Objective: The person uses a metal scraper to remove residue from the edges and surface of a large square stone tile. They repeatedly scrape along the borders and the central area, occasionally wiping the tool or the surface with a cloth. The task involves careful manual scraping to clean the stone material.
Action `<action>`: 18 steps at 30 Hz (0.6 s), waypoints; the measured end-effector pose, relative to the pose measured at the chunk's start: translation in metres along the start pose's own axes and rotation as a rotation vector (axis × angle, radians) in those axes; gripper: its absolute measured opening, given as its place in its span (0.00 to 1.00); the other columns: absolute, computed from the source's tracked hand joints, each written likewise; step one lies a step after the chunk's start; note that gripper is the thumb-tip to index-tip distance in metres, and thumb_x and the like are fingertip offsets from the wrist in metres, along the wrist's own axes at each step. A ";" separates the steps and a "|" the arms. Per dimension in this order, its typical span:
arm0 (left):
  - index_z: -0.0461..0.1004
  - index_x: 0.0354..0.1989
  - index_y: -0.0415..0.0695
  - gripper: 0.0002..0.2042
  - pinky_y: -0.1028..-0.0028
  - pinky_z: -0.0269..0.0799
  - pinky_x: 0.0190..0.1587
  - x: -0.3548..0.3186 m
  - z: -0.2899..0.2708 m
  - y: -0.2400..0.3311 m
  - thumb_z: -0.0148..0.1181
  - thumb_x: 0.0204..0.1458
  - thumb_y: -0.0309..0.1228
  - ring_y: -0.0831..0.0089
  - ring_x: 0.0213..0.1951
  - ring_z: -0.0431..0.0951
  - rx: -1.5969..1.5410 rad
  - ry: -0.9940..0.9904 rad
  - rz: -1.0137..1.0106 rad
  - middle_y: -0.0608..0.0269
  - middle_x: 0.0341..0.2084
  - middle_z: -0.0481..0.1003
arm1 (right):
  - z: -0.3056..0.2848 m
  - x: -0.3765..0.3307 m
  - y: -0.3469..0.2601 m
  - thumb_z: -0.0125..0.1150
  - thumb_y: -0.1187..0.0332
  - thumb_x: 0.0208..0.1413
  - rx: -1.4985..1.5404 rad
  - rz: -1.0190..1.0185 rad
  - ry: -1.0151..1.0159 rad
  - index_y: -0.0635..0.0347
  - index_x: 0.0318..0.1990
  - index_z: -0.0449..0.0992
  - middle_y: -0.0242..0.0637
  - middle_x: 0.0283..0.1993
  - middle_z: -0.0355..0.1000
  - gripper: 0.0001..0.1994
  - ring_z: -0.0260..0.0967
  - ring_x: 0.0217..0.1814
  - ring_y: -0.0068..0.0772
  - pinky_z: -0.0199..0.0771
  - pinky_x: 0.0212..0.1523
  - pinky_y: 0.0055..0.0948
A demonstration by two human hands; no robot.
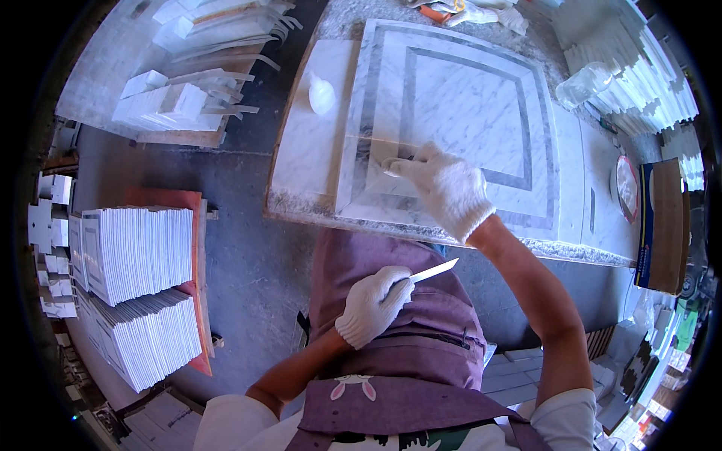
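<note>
Both my hands wear white knitted gloves. My left hand, in front of my purple apron, is closed around a thin white strip with a slanted end that points right. My right hand reaches over the lower left part of a white marble panel with grey inlaid frames. Its fingers are bent together and point left, close to the panel's surface; whatever they may hold is too small to make out. The hand hides part of the inner grey frame.
The panel lies on a stone-edged worktable. A white bottle stands at its left, and gloves lie at the far edge. Stacked tiles stand on the left, strips at the far left, and a cardboard box at the right.
</note>
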State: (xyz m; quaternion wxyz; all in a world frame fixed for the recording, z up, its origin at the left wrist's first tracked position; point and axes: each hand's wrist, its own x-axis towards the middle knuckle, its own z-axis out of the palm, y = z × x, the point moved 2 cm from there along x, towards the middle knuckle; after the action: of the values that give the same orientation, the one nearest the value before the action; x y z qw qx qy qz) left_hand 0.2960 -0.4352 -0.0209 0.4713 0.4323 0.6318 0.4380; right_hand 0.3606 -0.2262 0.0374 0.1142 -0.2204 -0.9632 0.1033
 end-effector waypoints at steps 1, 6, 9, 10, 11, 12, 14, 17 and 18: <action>0.73 0.46 0.36 0.07 0.78 0.74 0.31 0.000 -0.001 -0.001 0.55 0.64 0.25 0.81 0.27 0.76 -0.007 0.011 0.000 0.61 0.27 0.77 | 0.001 -0.001 -0.003 0.55 0.71 0.61 -0.029 0.030 -0.010 0.43 0.58 0.75 0.41 0.37 0.71 0.18 0.75 0.34 0.42 0.78 0.32 0.37; 0.73 0.47 0.36 0.07 0.78 0.74 0.31 -0.004 -0.004 -0.003 0.55 0.63 0.25 0.81 0.27 0.76 -0.057 0.026 -0.044 0.61 0.27 0.77 | -0.010 -0.001 0.000 0.56 0.72 0.58 -0.077 0.014 -0.197 0.51 0.60 0.72 0.47 0.47 0.71 0.21 0.78 0.41 0.48 0.79 0.37 0.41; 0.73 0.47 0.36 0.07 0.78 0.74 0.31 -0.007 -0.003 -0.003 0.55 0.63 0.25 0.81 0.27 0.76 -0.027 0.011 -0.002 0.61 0.27 0.77 | -0.004 0.001 0.006 0.57 0.72 0.58 -0.134 0.058 -0.035 0.41 0.61 0.72 0.38 0.38 0.70 0.22 0.75 0.33 0.39 0.78 0.31 0.35; 0.73 0.47 0.36 0.07 0.78 0.74 0.31 -0.008 -0.003 -0.004 0.55 0.63 0.25 0.81 0.27 0.76 -0.032 0.013 -0.006 0.61 0.27 0.77 | -0.002 -0.003 0.000 0.56 0.72 0.58 -0.088 0.010 -0.044 0.39 0.61 0.73 0.38 0.39 0.70 0.23 0.75 0.33 0.38 0.78 0.31 0.36; 0.73 0.47 0.36 0.07 0.78 0.74 0.31 -0.009 -0.002 -0.006 0.55 0.63 0.25 0.81 0.27 0.76 -0.038 0.016 -0.010 0.61 0.27 0.77 | 0.000 -0.006 -0.006 0.56 0.73 0.59 -0.065 -0.017 -0.087 0.39 0.61 0.73 0.38 0.39 0.70 0.23 0.75 0.33 0.39 0.78 0.32 0.36; 0.73 0.47 0.36 0.08 0.78 0.74 0.31 -0.009 -0.001 -0.006 0.55 0.63 0.25 0.81 0.27 0.76 -0.045 0.016 -0.010 0.61 0.27 0.77 | 0.001 -0.009 -0.011 0.55 0.73 0.59 -0.048 -0.043 -0.130 0.39 0.61 0.73 0.39 0.40 0.70 0.22 0.75 0.33 0.41 0.78 0.32 0.37; 0.73 0.47 0.36 0.08 0.78 0.74 0.31 -0.010 0.000 -0.004 0.56 0.63 0.25 0.81 0.27 0.76 -0.029 0.007 -0.003 0.61 0.27 0.77 | 0.001 -0.009 -0.009 0.55 0.73 0.60 -0.037 -0.034 -0.135 0.38 0.60 0.73 0.39 0.39 0.70 0.22 0.75 0.33 0.42 0.79 0.32 0.37; 0.73 0.47 0.36 0.08 0.79 0.74 0.31 -0.010 0.002 0.000 0.56 0.63 0.25 0.81 0.27 0.76 -0.031 0.000 0.023 0.61 0.27 0.77 | 0.001 0.000 0.017 0.53 0.73 0.61 -0.054 0.069 -0.016 0.38 0.60 0.74 0.39 0.38 0.69 0.21 0.75 0.32 0.41 0.79 0.32 0.36; 0.73 0.47 0.36 0.08 0.79 0.74 0.31 -0.010 0.001 0.000 0.56 0.63 0.25 0.81 0.27 0.76 -0.037 0.004 0.033 0.61 0.27 0.77 | -0.003 0.001 0.007 0.54 0.73 0.61 -0.132 0.061 -0.054 0.39 0.59 0.74 0.39 0.38 0.69 0.20 0.76 0.33 0.41 0.79 0.32 0.37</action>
State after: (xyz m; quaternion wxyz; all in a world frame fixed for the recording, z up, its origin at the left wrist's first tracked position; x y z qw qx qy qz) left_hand 0.2990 -0.4444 -0.0189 0.4704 0.4330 0.6176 0.4581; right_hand 0.3634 -0.2189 0.0390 0.0701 -0.2541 -0.9634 0.0488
